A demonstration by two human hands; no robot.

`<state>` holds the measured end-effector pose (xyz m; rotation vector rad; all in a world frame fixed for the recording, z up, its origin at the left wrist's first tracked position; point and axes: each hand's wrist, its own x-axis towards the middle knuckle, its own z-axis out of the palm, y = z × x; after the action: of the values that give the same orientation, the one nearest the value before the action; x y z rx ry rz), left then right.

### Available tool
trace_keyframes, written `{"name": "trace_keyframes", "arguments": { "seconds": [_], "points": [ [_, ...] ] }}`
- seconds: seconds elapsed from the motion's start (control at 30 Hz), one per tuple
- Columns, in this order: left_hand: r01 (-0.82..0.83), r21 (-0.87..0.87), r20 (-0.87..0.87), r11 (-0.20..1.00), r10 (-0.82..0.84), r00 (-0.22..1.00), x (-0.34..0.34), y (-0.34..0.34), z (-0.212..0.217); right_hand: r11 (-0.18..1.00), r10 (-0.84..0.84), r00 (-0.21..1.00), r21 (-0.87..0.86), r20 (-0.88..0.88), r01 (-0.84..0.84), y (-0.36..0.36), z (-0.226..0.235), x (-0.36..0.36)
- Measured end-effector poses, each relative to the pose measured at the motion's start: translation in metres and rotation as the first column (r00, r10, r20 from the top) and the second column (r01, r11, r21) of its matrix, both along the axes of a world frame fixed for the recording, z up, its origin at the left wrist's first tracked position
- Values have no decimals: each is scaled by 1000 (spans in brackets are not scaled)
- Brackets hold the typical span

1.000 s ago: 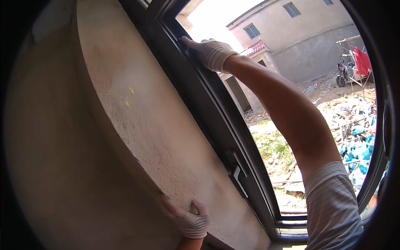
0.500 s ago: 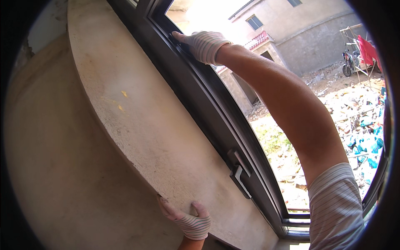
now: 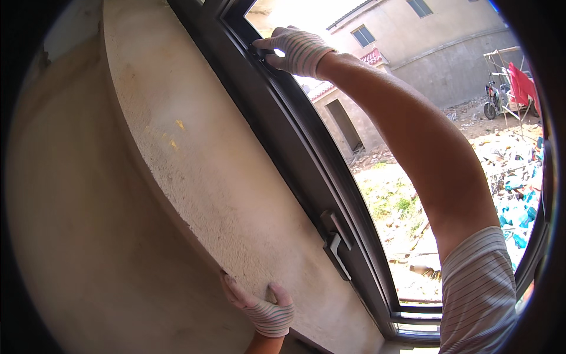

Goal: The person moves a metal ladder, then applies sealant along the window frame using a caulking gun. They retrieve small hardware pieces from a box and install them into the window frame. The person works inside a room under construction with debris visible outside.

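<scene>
My right hand (image 3: 299, 52), in a striped glove with bare fingertips, reaches up to the dark window frame (image 3: 295, 141). Its index finger and thumb close around a small dark part at the frame's inner edge, too hidden to make out. Low in the view, my left hand (image 3: 266, 310), gloved the same way, rests over the edge of the plastered sill (image 3: 194, 159). The left fingers and thumb are spread, with the thumb on the sill's surface and the index finger along its edge. A grey window handle (image 3: 337, 256) sits on the frame between my hands.
A plain wall (image 3: 76, 206) drops away left of the sill. Through the window are a building (image 3: 407, 35), a motorcycle (image 3: 491, 100) beside a red cloth (image 3: 522, 85), and rubble-strewn ground (image 3: 424, 259) with blue scraps.
My right thumb now shows below the index finger, with the two around the small dark part. My left hand keeps its place on the sill edge. The view has shifted slightly.
</scene>
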<state>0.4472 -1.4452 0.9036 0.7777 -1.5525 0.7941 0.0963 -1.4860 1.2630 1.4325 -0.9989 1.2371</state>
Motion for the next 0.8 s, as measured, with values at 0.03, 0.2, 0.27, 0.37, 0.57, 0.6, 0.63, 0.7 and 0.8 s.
{"name": "trace_keyframes", "arguments": {
  "seconds": [0.03, 0.2, 0.27, 0.37, 0.57, 0.6, 0.63, 0.7, 0.8],
  "points": [
    [1, -4, 1, 1000, -1, 1000, 0, 0, 0, 1000, -13, 1000, -9, -14, 13, 0, 3, -1],
    [20, -3, -9, 1000, -20, 1000, 0, 0, 0, 998, -52, 992, -38, -111, 48, 0, 18, -4],
    [18, -7, -4, 1000, -18, 1000, 0, -1, 1, 998, -52, 988, -43, -147, 46, -1, 22, -5],
    [21, -10, 6, 1000, -21, 1000, 0, 0, 3, 999, -9, 982, 38, -187, 16, 5, 27, -10],
    [31, -13, -6, 999, -31, 999, 0, 0, 3, 997, -20, 984, 72, -178, 33, 7, 36, 0],
    [38, -19, -4, 999, -38, 999, 0, 0, 3, 995, -7, 987, 97, -159, 23, 6, 36, -1],
    [45, -26, -4, 999, -45, 999, 0, -1, 3, 993, 4, 990, 121, -139, 13, 6, 37, -1],
    [52, -28, 4, 998, -52, 999, 2, -2, 4, 996, -1, 992, 90, -124, 13, 5, 38, -1],
    [62, -18, 1, 998, -62, 998, 2, -2, 3, 994, 98, 994, 59, -45, -95, -9, 40, -8]
  ]
}}
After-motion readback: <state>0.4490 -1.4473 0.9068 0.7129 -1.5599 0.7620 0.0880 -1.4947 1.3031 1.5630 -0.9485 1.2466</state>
